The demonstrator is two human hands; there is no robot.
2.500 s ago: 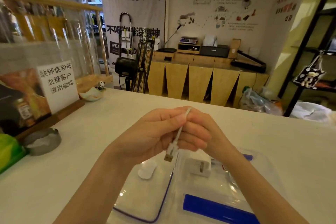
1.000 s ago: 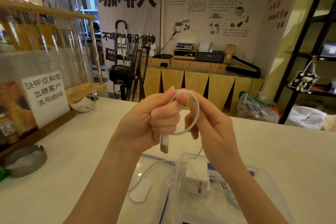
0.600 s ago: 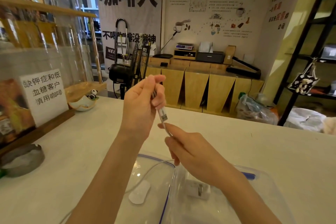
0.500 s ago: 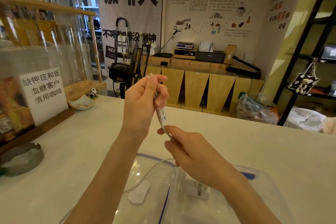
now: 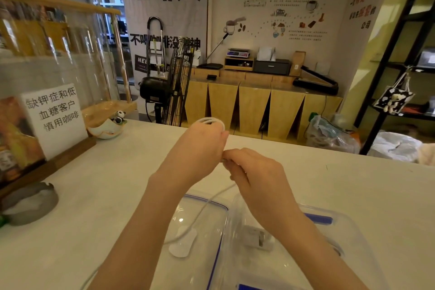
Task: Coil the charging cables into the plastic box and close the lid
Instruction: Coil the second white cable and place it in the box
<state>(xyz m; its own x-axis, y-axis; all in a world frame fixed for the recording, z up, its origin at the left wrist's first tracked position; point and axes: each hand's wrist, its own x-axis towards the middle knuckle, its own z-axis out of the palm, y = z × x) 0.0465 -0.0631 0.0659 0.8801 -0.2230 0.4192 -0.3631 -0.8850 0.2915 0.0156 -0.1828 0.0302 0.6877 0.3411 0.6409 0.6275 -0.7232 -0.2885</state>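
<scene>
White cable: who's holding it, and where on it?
Both hands. The left hand holds the coiled loops of the white charging cable; the right hand pinches the strand just below the coil.

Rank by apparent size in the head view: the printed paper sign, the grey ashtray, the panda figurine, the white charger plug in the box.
Largest to smallest:
1. Printed paper sign
2. Grey ashtray
3. White charger plug, blurred through the clear plastic box, so unsure
4. Panda figurine
Distances from the camera differ, so this is apparent size only.
</scene>
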